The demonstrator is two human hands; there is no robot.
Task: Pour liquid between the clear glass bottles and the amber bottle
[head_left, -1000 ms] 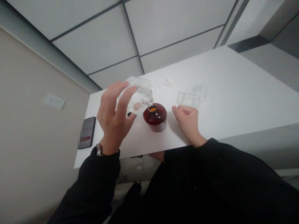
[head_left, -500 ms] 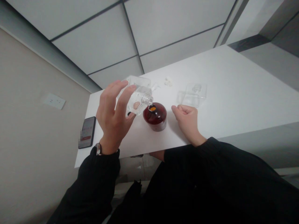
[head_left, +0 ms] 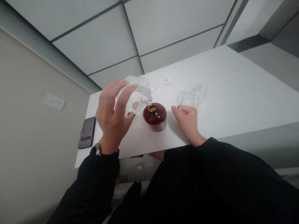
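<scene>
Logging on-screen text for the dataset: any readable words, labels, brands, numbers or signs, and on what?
No text is readable, so nothing to quote.
Phone screen: marks and a reddish bar show, too blurred to read; its left edge is pixelated.
Wristwatch: too small to read.
Red-brown bottle: no legible label.
Clear bottle in the left hand, and clear container on the table: no lettering visible.

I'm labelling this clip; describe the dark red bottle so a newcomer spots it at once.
On the white table, look near the front edge, between the left hand and right hand. There stands a squat, round bottle, by the mouth of a tilted clear bottle. Its dark red colour sets it apart from that one and the clear container beyond the right hand.
</scene>
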